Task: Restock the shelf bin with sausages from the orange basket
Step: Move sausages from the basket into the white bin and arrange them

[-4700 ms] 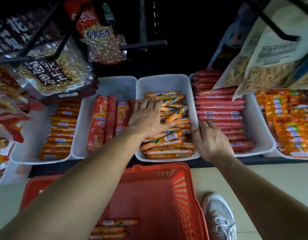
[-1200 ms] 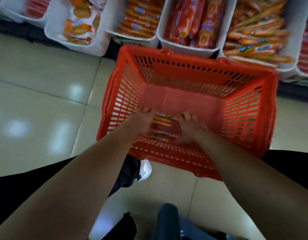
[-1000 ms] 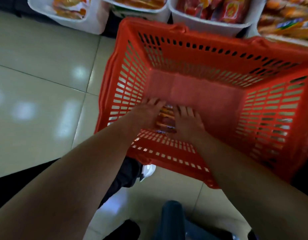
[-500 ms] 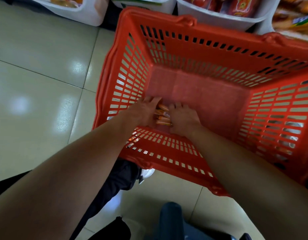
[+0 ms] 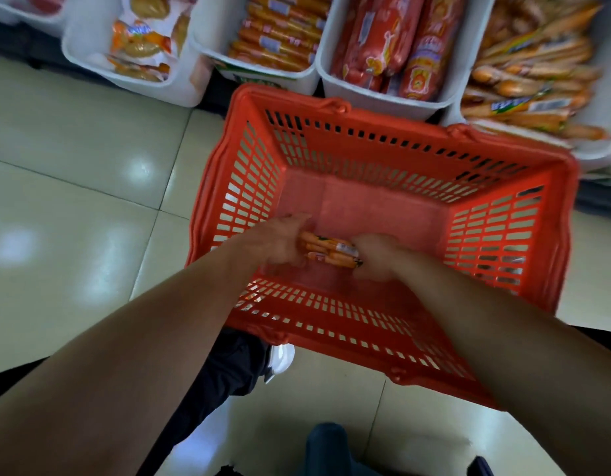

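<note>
Sausages (image 5: pixel 328 250) low in the orange basket (image 5: pixel 503 235) sit squeezed between left hand (image 5: pixel 280 240) and right hand (image 5: pixel 376 255), fingers apparently curled round their ends, so they lift together toward the shelf bin (image 5: pixel 610 80).

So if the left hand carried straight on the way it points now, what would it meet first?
The left hand grips the sausages, so those come first, with the right hand at their other end; beyond, probably the floor of the orange basket, though blur leaves depth unclear.
</note>
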`<action>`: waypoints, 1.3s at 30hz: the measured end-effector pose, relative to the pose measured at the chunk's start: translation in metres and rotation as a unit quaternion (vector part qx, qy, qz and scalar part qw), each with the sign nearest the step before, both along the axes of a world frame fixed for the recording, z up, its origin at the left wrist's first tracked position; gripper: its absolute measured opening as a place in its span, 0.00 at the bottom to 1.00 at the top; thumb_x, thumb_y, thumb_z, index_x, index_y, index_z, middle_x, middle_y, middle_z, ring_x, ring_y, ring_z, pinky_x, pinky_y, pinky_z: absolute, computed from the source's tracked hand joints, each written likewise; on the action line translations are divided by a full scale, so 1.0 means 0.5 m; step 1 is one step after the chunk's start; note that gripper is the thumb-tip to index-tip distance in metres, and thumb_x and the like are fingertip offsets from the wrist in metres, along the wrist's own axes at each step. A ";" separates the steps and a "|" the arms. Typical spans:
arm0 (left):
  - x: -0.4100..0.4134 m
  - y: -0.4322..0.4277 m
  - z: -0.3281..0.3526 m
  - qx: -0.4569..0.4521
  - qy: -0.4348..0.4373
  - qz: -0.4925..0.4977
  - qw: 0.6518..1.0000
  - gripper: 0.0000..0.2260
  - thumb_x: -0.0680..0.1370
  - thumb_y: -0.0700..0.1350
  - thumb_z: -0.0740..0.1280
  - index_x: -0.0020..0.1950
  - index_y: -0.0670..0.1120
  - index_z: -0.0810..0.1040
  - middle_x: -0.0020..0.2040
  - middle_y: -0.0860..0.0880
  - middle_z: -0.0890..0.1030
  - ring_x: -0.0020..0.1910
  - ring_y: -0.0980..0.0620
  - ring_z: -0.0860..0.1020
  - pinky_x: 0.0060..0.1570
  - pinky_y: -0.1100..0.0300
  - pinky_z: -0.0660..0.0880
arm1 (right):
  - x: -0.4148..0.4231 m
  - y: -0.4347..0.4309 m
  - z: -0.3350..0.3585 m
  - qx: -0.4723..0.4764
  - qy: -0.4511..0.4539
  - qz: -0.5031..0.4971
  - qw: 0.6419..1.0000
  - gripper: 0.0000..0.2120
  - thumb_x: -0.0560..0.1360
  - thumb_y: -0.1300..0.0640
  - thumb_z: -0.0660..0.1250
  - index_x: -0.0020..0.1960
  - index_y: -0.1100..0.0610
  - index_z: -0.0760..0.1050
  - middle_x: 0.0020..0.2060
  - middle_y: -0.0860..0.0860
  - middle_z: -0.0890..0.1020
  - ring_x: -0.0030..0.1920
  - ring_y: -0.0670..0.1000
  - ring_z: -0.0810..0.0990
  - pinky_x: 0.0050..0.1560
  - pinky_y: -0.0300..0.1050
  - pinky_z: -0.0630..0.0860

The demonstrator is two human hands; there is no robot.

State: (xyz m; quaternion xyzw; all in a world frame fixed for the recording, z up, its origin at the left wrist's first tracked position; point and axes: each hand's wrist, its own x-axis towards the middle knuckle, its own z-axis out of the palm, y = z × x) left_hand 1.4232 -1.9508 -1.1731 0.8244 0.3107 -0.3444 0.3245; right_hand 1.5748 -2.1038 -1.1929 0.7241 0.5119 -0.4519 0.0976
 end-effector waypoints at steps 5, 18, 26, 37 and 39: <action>0.079 -0.008 0.137 0.034 -0.060 -0.018 0.997 0.42 0.67 0.49 0.79 0.77 0.46 0.63 0.70 0.44 0.74 0.67 0.46 0.74 0.64 0.60 0.68 | 0.110 -0.030 0.157 0.057 -0.056 0.008 0.997 0.15 0.70 0.49 0.73 0.53 0.50 0.73 0.52 0.53 0.81 0.55 0.58 0.80 0.45 0.44 0.72; 0.325 -0.037 0.436 0.120 -0.207 -0.042 0.970 0.37 0.71 0.55 0.75 0.77 0.54 0.63 0.70 0.50 0.74 0.66 0.49 0.74 0.64 0.55 0.72 | 0.449 -0.133 0.508 0.121 -0.208 -0.084 0.967 0.20 0.71 0.50 0.74 0.58 0.58 0.73 0.53 0.56 0.81 0.49 0.58 0.78 0.48 0.51 0.77; 0.454 0.026 0.356 0.144 -0.206 -0.014 0.968 0.34 0.72 0.57 0.73 0.75 0.56 0.64 0.67 0.50 0.75 0.63 0.48 0.76 0.63 0.50 0.73 | 0.579 -0.034 0.403 0.101 -0.184 -0.099 0.973 0.24 0.72 0.50 0.74 0.63 0.58 0.72 0.51 0.54 0.82 0.48 0.55 0.80 0.51 0.51 0.79; 0.539 0.011 0.260 0.186 -0.243 0.001 0.952 0.34 0.72 0.58 0.73 0.75 0.54 0.63 0.73 0.49 0.67 0.71 0.44 0.66 0.67 0.46 0.69 | 0.645 -0.069 0.288 0.238 -0.205 -0.293 0.903 0.35 0.73 0.43 0.69 0.76 0.52 0.64 0.68 0.59 0.71 0.68 0.65 0.68 0.68 0.58 0.68; 0.566 -0.002 0.263 0.219 -0.256 -0.044 0.941 0.38 0.72 0.58 0.72 0.77 0.52 0.59 0.74 0.48 0.63 0.73 0.43 0.60 0.69 0.46 0.66 | 0.644 -0.100 0.273 0.189 -0.217 -0.274 0.918 0.35 0.76 0.40 0.63 0.78 0.54 0.62 0.71 0.59 0.69 0.70 0.65 0.66 0.70 0.60 0.66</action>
